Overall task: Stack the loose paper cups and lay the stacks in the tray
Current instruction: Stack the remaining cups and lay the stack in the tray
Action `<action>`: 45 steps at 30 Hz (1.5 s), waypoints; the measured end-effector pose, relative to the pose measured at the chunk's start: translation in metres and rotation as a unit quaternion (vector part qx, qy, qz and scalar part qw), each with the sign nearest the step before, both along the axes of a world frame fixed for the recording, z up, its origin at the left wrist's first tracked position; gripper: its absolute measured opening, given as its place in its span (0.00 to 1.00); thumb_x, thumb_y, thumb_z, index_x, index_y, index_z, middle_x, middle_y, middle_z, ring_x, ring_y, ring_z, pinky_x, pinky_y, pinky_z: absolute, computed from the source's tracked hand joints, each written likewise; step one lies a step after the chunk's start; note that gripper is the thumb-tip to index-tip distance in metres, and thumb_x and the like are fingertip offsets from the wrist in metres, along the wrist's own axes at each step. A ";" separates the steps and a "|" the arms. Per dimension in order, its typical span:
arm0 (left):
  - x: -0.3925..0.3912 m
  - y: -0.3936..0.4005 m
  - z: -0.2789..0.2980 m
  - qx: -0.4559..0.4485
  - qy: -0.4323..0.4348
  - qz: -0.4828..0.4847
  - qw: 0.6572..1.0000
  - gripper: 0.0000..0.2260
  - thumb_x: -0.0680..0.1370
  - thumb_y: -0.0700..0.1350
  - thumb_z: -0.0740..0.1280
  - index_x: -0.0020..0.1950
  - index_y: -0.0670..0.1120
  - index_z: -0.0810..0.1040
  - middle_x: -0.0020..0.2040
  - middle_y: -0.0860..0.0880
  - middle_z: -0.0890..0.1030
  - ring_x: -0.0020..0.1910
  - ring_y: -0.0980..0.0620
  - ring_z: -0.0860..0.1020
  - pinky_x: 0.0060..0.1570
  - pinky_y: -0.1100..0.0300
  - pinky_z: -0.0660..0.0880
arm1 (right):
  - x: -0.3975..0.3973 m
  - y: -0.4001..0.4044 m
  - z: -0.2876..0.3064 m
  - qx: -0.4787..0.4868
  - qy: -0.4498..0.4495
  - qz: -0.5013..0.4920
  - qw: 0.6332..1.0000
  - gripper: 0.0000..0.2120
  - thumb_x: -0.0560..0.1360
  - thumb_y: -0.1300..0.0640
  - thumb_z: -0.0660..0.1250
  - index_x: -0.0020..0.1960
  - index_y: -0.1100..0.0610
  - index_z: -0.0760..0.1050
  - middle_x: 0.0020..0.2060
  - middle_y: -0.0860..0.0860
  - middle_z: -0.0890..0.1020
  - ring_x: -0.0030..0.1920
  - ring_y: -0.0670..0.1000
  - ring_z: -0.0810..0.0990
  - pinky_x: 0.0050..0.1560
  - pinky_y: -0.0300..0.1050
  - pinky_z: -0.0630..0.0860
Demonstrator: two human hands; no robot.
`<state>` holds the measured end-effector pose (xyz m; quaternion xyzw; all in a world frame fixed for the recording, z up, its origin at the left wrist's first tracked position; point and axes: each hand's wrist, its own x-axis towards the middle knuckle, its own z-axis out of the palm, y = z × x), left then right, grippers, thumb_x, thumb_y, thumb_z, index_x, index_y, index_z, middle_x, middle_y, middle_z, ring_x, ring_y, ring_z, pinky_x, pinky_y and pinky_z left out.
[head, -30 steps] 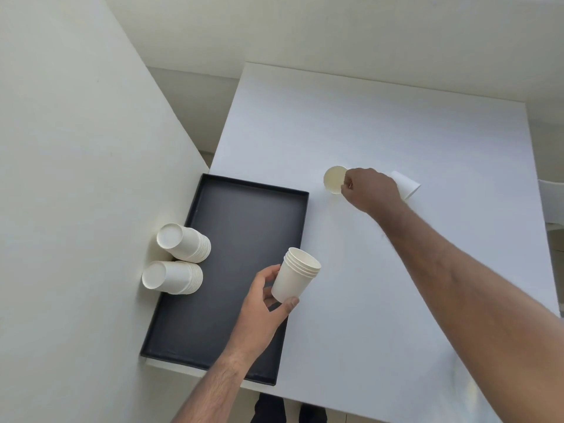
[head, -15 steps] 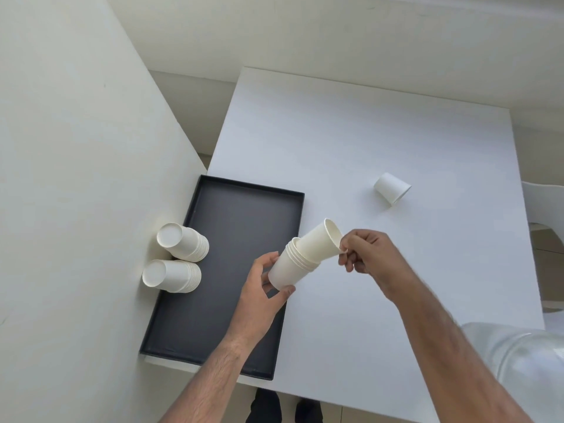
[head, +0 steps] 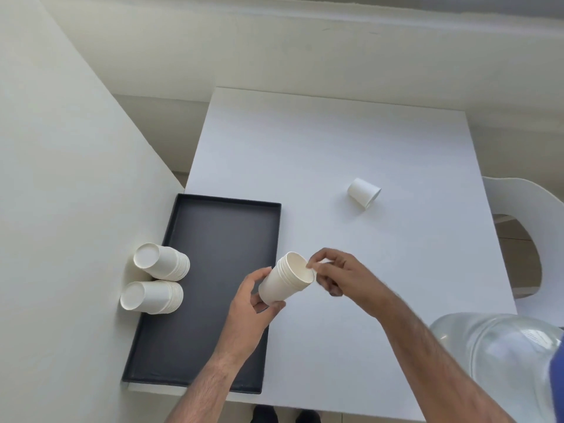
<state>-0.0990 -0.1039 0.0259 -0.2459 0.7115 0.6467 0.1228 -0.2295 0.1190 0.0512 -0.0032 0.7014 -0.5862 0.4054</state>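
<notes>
White paper cup stack (head: 285, 282): frame centre, tilted, mouth toward upper right, over the black tray's right edge.
Left hand (head: 248, 312): clamped around that stack's base.
Right hand (head: 337, 274): fingertips pinched at the stack's rim.
Black tray (head: 213, 239): left of bench (head: 335, 141); two lying stacks (head: 161, 262) at its left edge.
Loose cup (head: 364, 192): on its side, upper right.

You see plain white paper cups (head: 364, 192), white stacks (head: 161, 261) in a matte black tray (head: 222, 239), a white table (head: 335, 141), and a clear bottle (head: 500, 358).
</notes>
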 end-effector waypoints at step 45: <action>0.027 0.037 0.019 0.013 0.006 0.000 1.000 0.28 0.76 0.46 0.81 0.68 0.66 0.74 0.62 0.59 0.86 0.62 0.56 0.86 0.62 0.57 0.79 | 0.040 0.026 0.067 0.036 0.302 -0.263 0.916 0.15 0.76 0.58 0.77 0.57 0.43 0.79 0.47 0.43 0.87 0.50 0.47 0.86 0.44 0.41 0.79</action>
